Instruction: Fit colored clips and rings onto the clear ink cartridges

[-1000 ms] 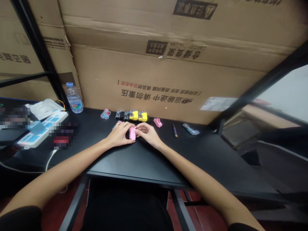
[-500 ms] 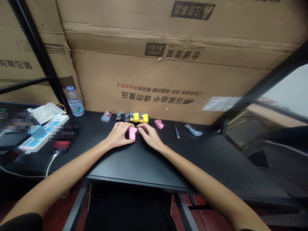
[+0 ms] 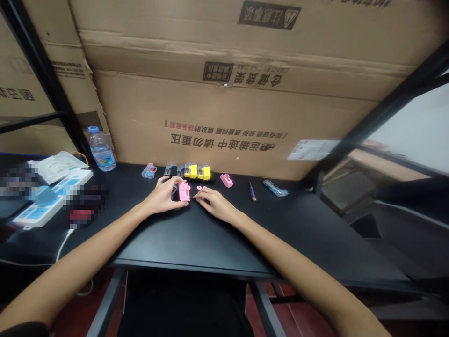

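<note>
Currently — the pink plastic part (image 3: 184, 192) sits on the black desk (image 3: 224, 243) against the narrowly curled left hand (image 3: 162, 195), hold unclear, the right hand (image 3: 213, 204) lies open just beside a small pink ring (image 3: 199, 187), and yellow-and-black cartridges (image 3: 198, 172) stand lined up behind.

A black desk (image 3: 224, 243) holds a power strip (image 3: 52, 199), a water bottle (image 3: 101, 156), yellow cartridges (image 3: 197, 172), a pink part (image 3: 226, 180) and a screwdriver (image 3: 251, 191).
</note>
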`<control>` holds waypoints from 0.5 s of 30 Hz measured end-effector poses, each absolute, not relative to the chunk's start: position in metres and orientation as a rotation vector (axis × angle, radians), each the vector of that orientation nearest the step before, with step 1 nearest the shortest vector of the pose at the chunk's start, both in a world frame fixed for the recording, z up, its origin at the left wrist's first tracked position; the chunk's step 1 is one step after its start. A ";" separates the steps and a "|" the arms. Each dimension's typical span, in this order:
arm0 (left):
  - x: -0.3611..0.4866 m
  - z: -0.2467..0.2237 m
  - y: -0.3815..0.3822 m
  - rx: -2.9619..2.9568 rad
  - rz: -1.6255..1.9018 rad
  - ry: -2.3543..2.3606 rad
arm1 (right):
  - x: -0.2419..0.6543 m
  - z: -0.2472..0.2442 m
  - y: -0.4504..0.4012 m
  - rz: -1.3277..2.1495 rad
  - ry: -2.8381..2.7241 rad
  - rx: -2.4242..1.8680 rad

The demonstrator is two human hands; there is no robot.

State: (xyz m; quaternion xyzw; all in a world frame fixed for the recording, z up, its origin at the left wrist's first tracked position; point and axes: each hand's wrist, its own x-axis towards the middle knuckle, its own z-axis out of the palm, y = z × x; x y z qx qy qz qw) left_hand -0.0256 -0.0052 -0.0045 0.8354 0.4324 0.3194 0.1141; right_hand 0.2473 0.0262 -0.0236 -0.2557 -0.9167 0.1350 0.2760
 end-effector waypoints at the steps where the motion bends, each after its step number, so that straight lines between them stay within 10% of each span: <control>1: -0.025 -0.005 -0.006 2.459 0.929 1.260 | 0.249 -0.024 0.027 0.383 -2.450 -0.693; 15: -0.014 0.005 -0.019 2.287 0.876 1.176 | 0.238 -0.010 0.009 0.471 -2.111 -0.625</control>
